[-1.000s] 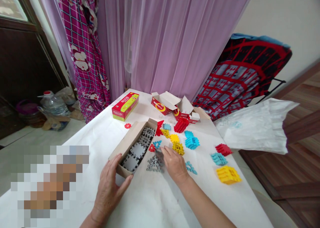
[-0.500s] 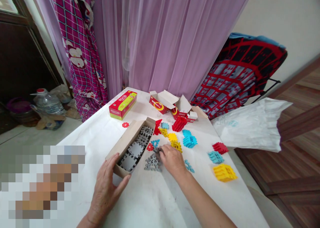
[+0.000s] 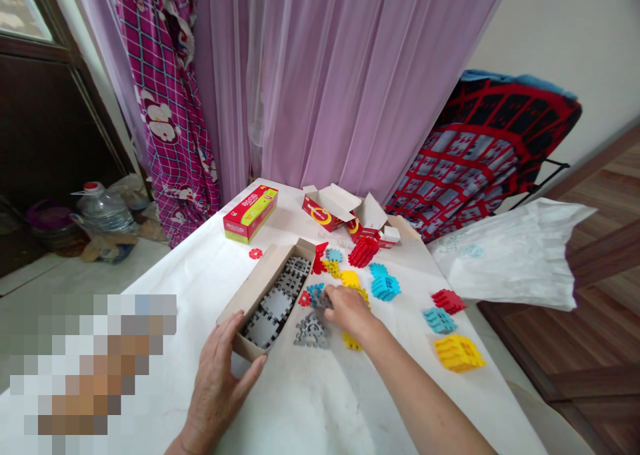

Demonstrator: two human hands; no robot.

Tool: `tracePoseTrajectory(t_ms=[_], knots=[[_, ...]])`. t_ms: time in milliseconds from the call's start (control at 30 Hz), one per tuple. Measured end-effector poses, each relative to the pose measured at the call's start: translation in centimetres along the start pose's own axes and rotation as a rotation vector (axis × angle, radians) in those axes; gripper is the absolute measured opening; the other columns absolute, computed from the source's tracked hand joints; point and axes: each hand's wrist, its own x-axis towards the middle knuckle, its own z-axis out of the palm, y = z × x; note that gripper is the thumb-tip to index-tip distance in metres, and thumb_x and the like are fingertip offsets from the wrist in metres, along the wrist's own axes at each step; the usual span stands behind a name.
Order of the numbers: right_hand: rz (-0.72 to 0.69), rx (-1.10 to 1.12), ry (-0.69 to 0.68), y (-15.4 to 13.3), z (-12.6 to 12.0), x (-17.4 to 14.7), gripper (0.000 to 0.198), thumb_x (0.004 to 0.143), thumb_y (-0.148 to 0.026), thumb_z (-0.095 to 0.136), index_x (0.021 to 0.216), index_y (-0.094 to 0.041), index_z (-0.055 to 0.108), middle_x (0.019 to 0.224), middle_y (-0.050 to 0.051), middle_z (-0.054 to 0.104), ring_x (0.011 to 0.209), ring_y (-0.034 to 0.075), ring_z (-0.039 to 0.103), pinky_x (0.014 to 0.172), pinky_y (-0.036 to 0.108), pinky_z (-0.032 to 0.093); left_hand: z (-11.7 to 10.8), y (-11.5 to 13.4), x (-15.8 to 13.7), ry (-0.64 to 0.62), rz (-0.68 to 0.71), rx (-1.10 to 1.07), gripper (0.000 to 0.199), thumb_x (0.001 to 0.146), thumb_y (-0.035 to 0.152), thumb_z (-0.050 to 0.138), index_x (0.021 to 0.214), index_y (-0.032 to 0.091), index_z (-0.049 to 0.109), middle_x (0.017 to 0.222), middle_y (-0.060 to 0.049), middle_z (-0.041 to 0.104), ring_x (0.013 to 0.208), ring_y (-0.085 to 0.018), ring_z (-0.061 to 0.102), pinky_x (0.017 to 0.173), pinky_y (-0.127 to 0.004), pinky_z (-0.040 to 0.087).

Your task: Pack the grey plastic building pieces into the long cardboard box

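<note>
My left hand (image 3: 223, 368) grips the near end of an open cardboard box (image 3: 244, 288), thumb on one side and fingers on the other. Inside lie grey interlocking building blocks (image 3: 276, 303), square with notched edges. To the right of the box, my right hand (image 3: 350, 308) has its fingers pinched on a small grey block (image 3: 326, 300), partly hidden by the fingers. Close to those fingertips are a blue triangular piece (image 3: 315, 291) and a red round piece (image 3: 305, 299). A grey triangular piece (image 3: 311, 331) lies just nearer to me.
Yellow pieces (image 3: 350, 279), blue blocks (image 3: 385, 287) and a red stack (image 3: 363, 251) lie beyond my right hand. A yellow stack (image 3: 459, 353) sits near the right edge. Opened red boxes (image 3: 323, 214) and a red-green box (image 3: 251, 214) stand at the back. A white bag (image 3: 520, 255) hangs at right.
My right hand has moved slightly away from me, toward the blue triangle. A yellow piece now shows under the wrist, while the arm covers a blue piece. My left hand keeps its hold.
</note>
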Motion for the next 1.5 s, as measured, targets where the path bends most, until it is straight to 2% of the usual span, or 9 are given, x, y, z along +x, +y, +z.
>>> tracePoseTrajectory(t_ms=[200,400,700,867,1067,1167,1267,1367,1500], knots=[[-0.259,-0.015,0.166,1.5,-4.1,0.5,0.030,0.085,-0.022,0.060,0.115,-0.020,0.061,0.111,0.008,0.066,0.100,0.022,0.061,0.078,0.029,0.042,0.3,0.0,-0.2,0.009,-0.011,-0.010,0.066,0.087,0.045,0.059,0.145,0.022,0.036,0.135,-0.016,0.059,0.122,-0.033,0.059,0.099,-0.053,0.050],[-0.567,-0.272,0.273,-1.8,-7.5,3.1,0.028,0.085,-0.018,0.058,0.112,-0.020,0.062,0.103,0.008,0.065,0.089,0.021,0.062,0.070,0.028,0.044,0.3,-0.2,-0.3,0.026,0.006,0.021,0.067,0.087,0.045,0.058,0.147,0.023,0.035,0.135,-0.015,0.060,0.122,-0.033,0.059,0.098,-0.053,0.051],[-0.811,-0.426,0.231,-3.8,-6.4,5.9,0.034,0.085,-0.015,0.060,0.119,-0.019,0.061,0.107,0.012,0.066,0.087,0.023,0.065,0.072,0.034,0.050,0.2,-0.2,-0.2,0.044,0.039,0.054,0.067,0.087,0.045,0.058,0.145,0.020,0.037,0.131,-0.018,0.062,0.117,-0.033,0.063,0.093,-0.051,0.056],[-0.821,-0.215,0.291,-2.2,-6.7,5.8,0.054,0.080,-0.008,0.063,0.132,-0.019,0.054,0.122,0.012,0.063,0.103,0.022,0.062,0.085,0.033,0.049,0.2,-0.2,-0.2,0.043,0.026,0.052,0.066,0.087,0.044,0.058,0.146,0.021,0.036,0.133,-0.017,0.062,0.119,-0.033,0.062,0.094,-0.052,0.055],[-0.589,0.016,0.331,1.2,-6.8,2.7,0.024,0.088,-0.010,0.052,0.104,-0.020,0.068,0.104,0.006,0.070,0.096,0.018,0.063,0.082,0.028,0.046,0.2,-0.2,-0.2,0.021,0.004,0.031,0.066,0.087,0.044,0.059,0.146,0.024,0.036,0.134,-0.015,0.061,0.120,-0.033,0.061,0.096,-0.052,0.054],[-0.467,0.056,0.194,1.7,-4.7,0.5,0.021,0.089,-0.013,0.050,0.095,-0.021,0.069,0.096,0.004,0.071,0.091,0.018,0.064,0.078,0.027,0.044,0.2,-0.2,-0.2,0.006,-0.024,0.003,0.066,0.086,0.044,0.060,0.145,0.025,0.037,0.135,-0.015,0.060,0.122,-0.033,0.059,0.099,-0.054,0.051],[-0.491,0.105,0.061,1.3,-1.6,-1.3,0.020,0.084,-0.017,0.058,0.101,-0.022,0.068,0.101,0.004,0.069,0.094,0.020,0.063,0.080,0.028,0.044,0.2,-0.2,-0.2,-0.007,-0.035,-0.016,0.067,0.086,0.044,0.061,0.145,0.025,0.037,0.137,-0.015,0.059,0.123,-0.033,0.058,0.101,-0.054,0.050],[-0.525,0.134,-0.001,0.5,1.1,-2.2,0.040,0.078,-0.024,0.066,0.118,-0.022,0.062,0.111,0.007,0.064,0.100,0.022,0.060,0.082,0.030,0.045,0.2,-0.2,-0.1,-0.004,-0.027,-0.014,0.066,0.087,0.044,0.060,0.145,0.024,0.037,0.135,-0.014,0.060,0.122,-0.032,0.059,0.100,-0.053,0.050],[-0.406,0.118,0.003,-0.6,3.1,-2.7,0.059,0.074,-0.034,0.071,0.130,-0.022,0.054,0.117,0.010,0.059,0.102,0.025,0.060,0.083,0.032,0.046,0.1,-0.1,0.0,-0.001,-0.010,0.000,0.065,0.087,0.044,0.059,0.145,0.023,0.037,0.134,-0.015,0.060,0.122,-0.032,0.059,0.100,-0.052,0.051]])
